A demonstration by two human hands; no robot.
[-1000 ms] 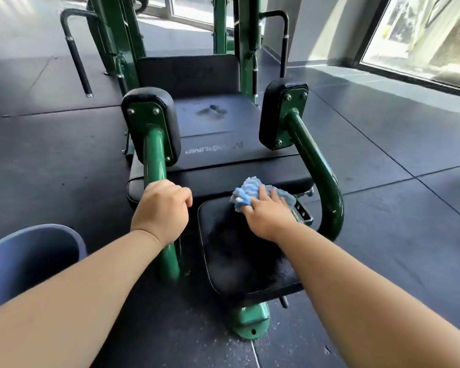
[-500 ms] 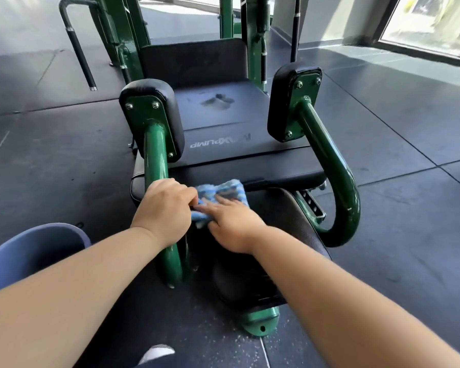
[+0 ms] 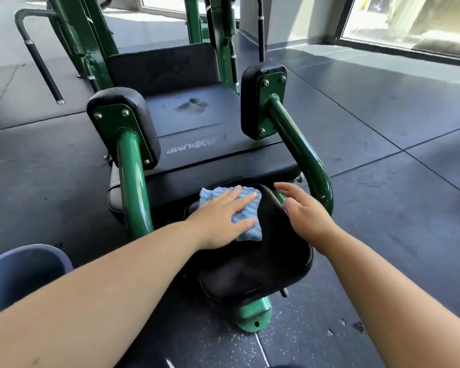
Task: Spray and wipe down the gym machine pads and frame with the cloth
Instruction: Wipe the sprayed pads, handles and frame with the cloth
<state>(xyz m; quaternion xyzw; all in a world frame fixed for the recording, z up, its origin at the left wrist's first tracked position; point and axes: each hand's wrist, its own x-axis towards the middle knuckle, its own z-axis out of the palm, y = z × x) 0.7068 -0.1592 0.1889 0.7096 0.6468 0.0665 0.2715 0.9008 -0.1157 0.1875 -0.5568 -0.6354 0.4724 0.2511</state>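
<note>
1. Two hands are working over the small front pad (image 3: 263, 264). The left hand (image 3: 221, 219) is pressing the cloth (image 3: 250, 229) flat onto the pad's far end. Its grip is spread apart, fingers straight, nothing pinched.
2. Right hand (image 3: 306, 219) is hovering just beside the pad's right edge, near the green frame tube (image 3: 306, 160). Grip is apart, fingers relaxed, holding nothing. Can't tell whether it's touching the pad.
3. Step in hand, by my read: wiping the front pad. Doing it well means keeping palm weight even over the cloth and running overlapping passes far to near, incl. the rolled edges.
4. Turning the cloth to a clean face before moving on to the frame would be helping, prob.
5. Right hand could be steadying the pad edge if the pad is shifting under pressure. That's a guess only.
6. Smudge marks (image 3: 191, 104) are showing on the big seat pad (image 3: 210, 123), so it's likely needing a pass too.
7. Writing: a white logo (image 3: 197, 146) on the seat pad is sitting upside down from here, reading approx. "MAXPUMP". No other labels are reading clearly, and no spray bottle is showing.
</note>
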